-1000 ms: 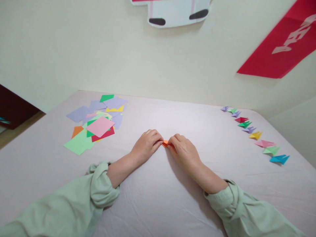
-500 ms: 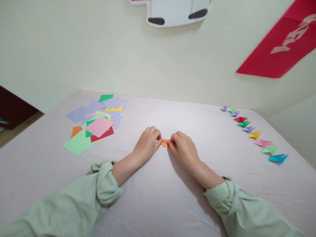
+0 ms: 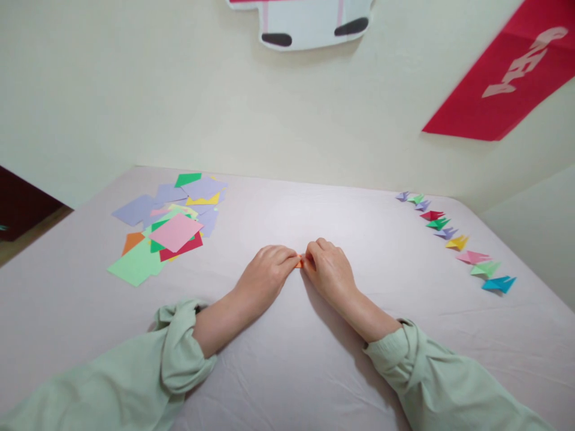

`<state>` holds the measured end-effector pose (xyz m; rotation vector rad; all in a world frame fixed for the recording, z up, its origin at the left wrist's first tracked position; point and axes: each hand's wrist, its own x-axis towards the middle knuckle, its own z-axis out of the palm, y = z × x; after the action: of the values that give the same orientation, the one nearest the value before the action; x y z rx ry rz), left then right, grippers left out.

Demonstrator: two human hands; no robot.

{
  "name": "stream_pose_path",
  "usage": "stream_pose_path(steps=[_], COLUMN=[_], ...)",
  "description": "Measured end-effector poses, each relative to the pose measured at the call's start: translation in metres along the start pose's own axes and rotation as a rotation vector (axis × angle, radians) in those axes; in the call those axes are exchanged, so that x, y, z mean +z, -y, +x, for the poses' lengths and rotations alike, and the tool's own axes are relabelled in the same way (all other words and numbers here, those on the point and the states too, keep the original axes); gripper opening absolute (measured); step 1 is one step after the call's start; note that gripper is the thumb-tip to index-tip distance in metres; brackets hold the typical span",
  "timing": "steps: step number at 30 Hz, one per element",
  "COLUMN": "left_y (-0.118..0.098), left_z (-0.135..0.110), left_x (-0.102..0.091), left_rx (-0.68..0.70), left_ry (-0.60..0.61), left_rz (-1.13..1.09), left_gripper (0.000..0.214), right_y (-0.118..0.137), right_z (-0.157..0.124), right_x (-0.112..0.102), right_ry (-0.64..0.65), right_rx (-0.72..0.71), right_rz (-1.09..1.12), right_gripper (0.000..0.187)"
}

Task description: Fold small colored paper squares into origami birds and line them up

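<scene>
A small folded piece of orange paper (image 3: pixel 299 263) lies between my fingertips at the middle of the table, mostly covered by them. My left hand (image 3: pixel 268 274) is closed, its fingers pressed together on the paper's left side. On the right side, my right hand (image 3: pixel 329 266) pinches the same paper with curled fingers. The two hands almost meet, and only a sliver of orange shows in the gap.
Loose coloured paper sheets (image 3: pixel 177 232) lie in an overlapping pile at the left. Several small folded paper figures, with a blue one (image 3: pixel 499 284) nearest, form a slanting row at the right. Behind the table (image 3: pixel 278 359) stands a wall with a red banner (image 3: pixel 498 78).
My left fingers have flattened and come over more of the orange paper, closer to my right hand. Less orange shows. The whole view has shifted slightly.
</scene>
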<state>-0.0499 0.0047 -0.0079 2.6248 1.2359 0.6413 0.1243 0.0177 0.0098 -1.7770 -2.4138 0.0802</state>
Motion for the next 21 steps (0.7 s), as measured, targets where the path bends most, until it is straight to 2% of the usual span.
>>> stream_pose_path(steps=[4, 8, 13, 18, 21], left_y=[-0.003, -0.007, -0.012, -0.011, -0.008], left_z=[-0.006, -0.006, -0.005, -0.007, -0.011], left_x=[0.007, 0.005, -0.001, -0.001, -0.002], left_rx=[-0.015, -0.048, -0.063, -0.051, -0.070], left_ry=[0.048, 0.078, 0.105, 0.123, 0.132], left_rz=[0.078, 0.122, 0.147, 0.178, 0.220], left_gripper=[0.031, 0.034, 0.038, 0.040, 0.046], right_y=[0.000, 0.001, 0.004, 0.005, 0.004], right_z=[-0.001, -0.008, -0.026, -0.039, -0.044], right_x=[-0.001, -0.002, -0.001, -0.005, -0.008], right_ry=[-0.007, -0.014, -0.034, 0.009, 0.017], right_rx=[0.002, -0.012, -0.137, -0.188, -0.196], right_rz=[-0.002, -0.014, -0.029, -0.099, -0.125], right_gripper=[0.009, 0.008, 0.018, 0.029, 0.029])
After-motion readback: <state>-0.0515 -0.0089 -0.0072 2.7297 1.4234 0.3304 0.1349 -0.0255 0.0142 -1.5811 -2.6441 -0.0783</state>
